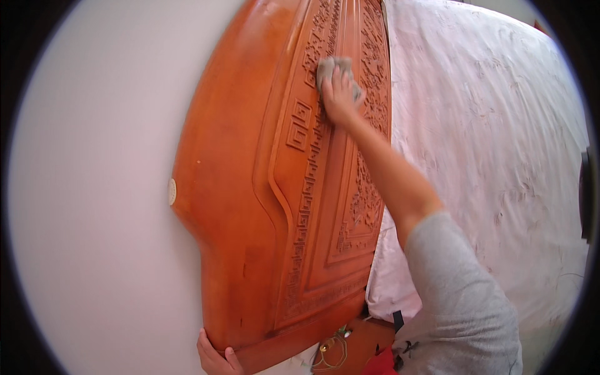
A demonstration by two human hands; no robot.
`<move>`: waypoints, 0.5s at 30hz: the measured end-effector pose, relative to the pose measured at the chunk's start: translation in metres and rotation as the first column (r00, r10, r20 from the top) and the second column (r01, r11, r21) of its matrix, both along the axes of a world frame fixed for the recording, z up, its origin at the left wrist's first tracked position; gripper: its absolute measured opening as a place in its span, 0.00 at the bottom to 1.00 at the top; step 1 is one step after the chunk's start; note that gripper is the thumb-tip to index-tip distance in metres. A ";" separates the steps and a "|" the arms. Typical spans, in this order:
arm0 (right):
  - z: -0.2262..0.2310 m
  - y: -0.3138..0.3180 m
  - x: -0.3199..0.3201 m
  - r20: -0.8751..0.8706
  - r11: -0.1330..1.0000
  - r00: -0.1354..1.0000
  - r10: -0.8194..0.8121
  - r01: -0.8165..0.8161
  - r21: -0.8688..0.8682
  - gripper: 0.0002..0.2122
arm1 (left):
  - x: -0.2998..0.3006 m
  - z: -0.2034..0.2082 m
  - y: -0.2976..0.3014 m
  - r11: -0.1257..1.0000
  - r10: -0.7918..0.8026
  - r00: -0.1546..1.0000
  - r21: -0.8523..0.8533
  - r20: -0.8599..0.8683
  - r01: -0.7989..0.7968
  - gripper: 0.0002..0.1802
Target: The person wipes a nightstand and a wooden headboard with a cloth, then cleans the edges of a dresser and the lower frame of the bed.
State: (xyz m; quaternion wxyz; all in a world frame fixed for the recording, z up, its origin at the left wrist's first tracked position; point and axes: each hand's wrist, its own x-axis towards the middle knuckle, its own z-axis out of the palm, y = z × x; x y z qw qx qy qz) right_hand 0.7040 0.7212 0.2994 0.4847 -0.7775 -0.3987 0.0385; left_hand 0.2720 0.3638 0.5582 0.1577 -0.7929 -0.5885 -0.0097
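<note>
Grey cloth (337,74) near headboard (294,187) edge

Plain white wall (94,187) on the left. Bed (500,137) under a white patterned cover on the right. Even daylight.

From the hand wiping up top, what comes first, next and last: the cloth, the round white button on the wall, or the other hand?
From the right hand:
1. Cloth, under its fingers, on the carved headboard.
2. White button, lower left, at the headboard's edge.
3. Left hand, bottom corner.
</note>
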 end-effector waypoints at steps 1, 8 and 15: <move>0.045 -0.019 -0.009 -0.290 0.995 0.954 0.072 -0.089 -0.045 0.29 | -0.009 0.002 -0.003 0.999 0.030 0.999 -0.015 -0.031 -0.031 0.31; -0.003 -0.145 -0.163 -0.067 0.900 0.958 0.280 -0.237 0.367 0.29 | -0.008 -0.001 -0.002 0.996 0.092 0.996 -0.009 -0.024 -0.092 0.34; -0.031 -0.310 -0.266 -0.487 0.475 0.478 0.732 -0.869 -0.140 0.29 | -0.015 -0.004 -0.008 0.995 0.103 0.994 0.023 -0.028 -0.102 0.37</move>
